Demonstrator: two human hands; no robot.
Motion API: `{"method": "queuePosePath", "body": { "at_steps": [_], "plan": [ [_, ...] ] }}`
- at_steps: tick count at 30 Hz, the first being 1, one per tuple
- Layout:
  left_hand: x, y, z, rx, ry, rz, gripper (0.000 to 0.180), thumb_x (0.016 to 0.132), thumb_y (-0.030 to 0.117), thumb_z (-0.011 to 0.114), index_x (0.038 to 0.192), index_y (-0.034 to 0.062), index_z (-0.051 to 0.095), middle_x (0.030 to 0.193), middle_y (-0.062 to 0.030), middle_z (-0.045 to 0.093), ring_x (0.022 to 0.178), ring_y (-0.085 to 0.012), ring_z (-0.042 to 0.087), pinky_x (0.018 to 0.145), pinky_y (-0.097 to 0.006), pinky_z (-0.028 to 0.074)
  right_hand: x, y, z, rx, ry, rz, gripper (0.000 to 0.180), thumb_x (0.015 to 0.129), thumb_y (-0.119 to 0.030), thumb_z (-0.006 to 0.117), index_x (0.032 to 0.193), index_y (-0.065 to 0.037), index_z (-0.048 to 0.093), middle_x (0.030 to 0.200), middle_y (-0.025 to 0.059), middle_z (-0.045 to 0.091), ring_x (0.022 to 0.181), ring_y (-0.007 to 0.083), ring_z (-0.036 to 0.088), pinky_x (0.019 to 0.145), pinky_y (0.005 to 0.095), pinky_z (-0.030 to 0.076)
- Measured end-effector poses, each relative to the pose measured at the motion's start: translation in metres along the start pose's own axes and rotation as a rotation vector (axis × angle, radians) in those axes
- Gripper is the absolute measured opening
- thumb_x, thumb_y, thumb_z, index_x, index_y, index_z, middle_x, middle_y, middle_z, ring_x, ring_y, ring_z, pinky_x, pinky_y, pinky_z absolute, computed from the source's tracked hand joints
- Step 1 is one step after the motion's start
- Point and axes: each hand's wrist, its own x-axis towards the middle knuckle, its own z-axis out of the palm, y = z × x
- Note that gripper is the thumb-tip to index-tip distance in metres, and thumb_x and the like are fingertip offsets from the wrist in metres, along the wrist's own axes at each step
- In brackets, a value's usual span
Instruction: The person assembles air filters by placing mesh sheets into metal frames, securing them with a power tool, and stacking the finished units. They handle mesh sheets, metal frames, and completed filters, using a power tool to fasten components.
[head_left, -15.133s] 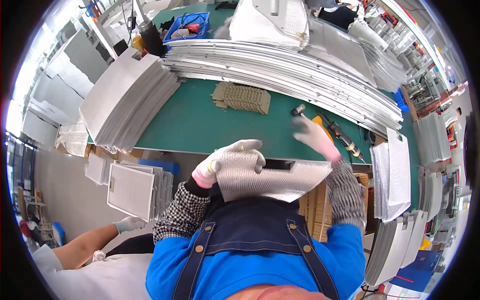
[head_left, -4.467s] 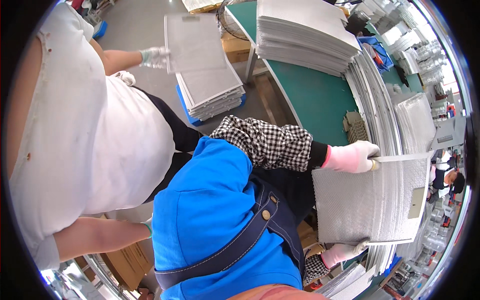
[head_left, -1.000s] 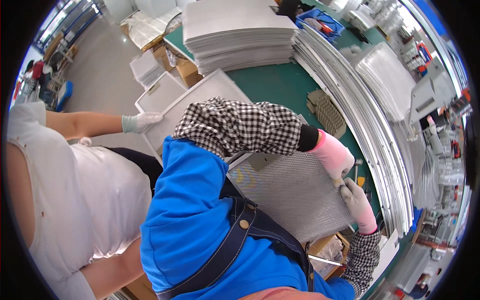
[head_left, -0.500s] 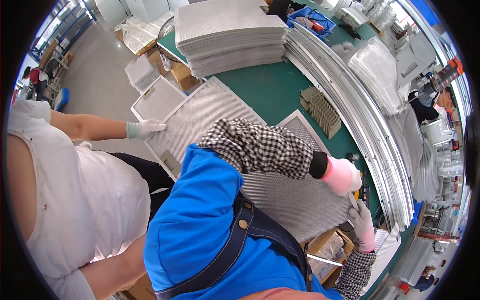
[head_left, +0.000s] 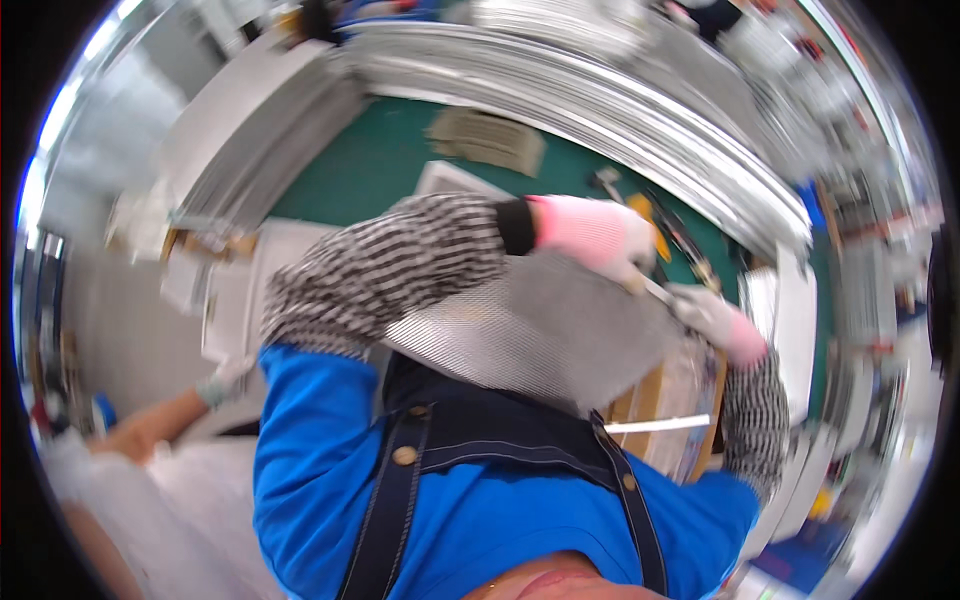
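My left hand, in a pink and white glove, reaches over a grey metal mesh panel. Its fingers close on one end of a short white strip near the panel's far right corner. My right hand, gloved in the same way, pinches the strip's other end just to the right. Motion blurs the fingertips, and the strip's ends are hidden in them. The mesh panel lies in front of my body, partly covered by my left sleeve.
Stacked panels stand at the back left, and long metal profiles curve along the back. Tan corrugated pieces and hand tools lie on the green table. A cardboard box stands near my right arm. A co-worker's gloved hand is at left.
The view has turned to the right, so the co-worker now appears farther left and lower. Both my hands remain together on the white strip. The co-worker's hand still rests by a panel.
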Motion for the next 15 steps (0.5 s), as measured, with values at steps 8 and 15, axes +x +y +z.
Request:
{"method": "queuePosePath", "body": {
  "at_steps": [8,15],
  "plan": [
    [0.009,0.006,0.028,0.189,0.096,-0.18,0.028,0.095,0.03,0.064,0.104,0.0044,0.069,0.091,-0.0161,0.071,0.09,-0.0343,0.069,0.08,-0.043,0.054,-0.012,0.016,0.024,-0.094,0.2,0.037,0.033,0.104,-0.028,0.054,0.119,0.001,0.054,0.091,0.0198,0.064,0.082,0.0278,0.064,0.078,0.0378,0.051],
    [0.016,0.011,0.002,-0.034,-0.143,-0.235,0.032,0.094,0.03,0.065,0.112,0.0034,0.07,0.096,-0.0181,0.072,0.09,-0.0337,0.07,0.08,-0.041,0.055,-0.009,0.026,0.02,0.031,0.107,-0.066,0.035,0.108,-0.032,0.044,0.116,0.0,0.055,0.08,0.0083,0.057,0.075,0.0163,0.058,0.071,0.0315,0.049]
  ]
}}
